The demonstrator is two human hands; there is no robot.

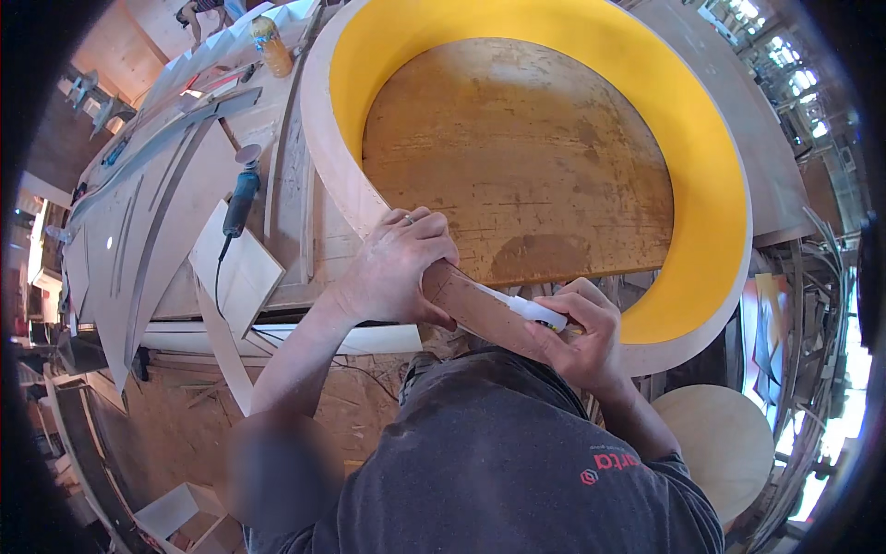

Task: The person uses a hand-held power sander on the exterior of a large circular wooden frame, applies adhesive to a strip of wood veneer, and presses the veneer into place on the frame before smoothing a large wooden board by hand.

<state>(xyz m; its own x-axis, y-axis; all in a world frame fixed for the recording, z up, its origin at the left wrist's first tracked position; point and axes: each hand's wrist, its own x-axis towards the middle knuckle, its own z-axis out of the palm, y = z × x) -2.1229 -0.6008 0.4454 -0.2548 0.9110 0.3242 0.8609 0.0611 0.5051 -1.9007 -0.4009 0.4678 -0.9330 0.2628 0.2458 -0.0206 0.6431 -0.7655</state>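
A large wooden ring (711,198), yellow on its inner wall and pale on its outer rim, lies across the workbench and reaches toward my body. My left hand (399,263) is closed over its near left part, fingers on the far side and thumb on the near side. A brown curved section (482,312) of the ring runs between my hands. In my right hand (588,337) is a small white squeeze bottle (538,314), tilted with its nozzle at this section's upper edge. A thin whitish line shows near the nozzle.
On the workbench (286,175) to the left lie an angle grinder (243,192) with a cord, thin wood offcuts (235,268) and long strips. A bottle of amber liquid (270,46) stands at the back. A round wooden disc (715,448) is low on the right.
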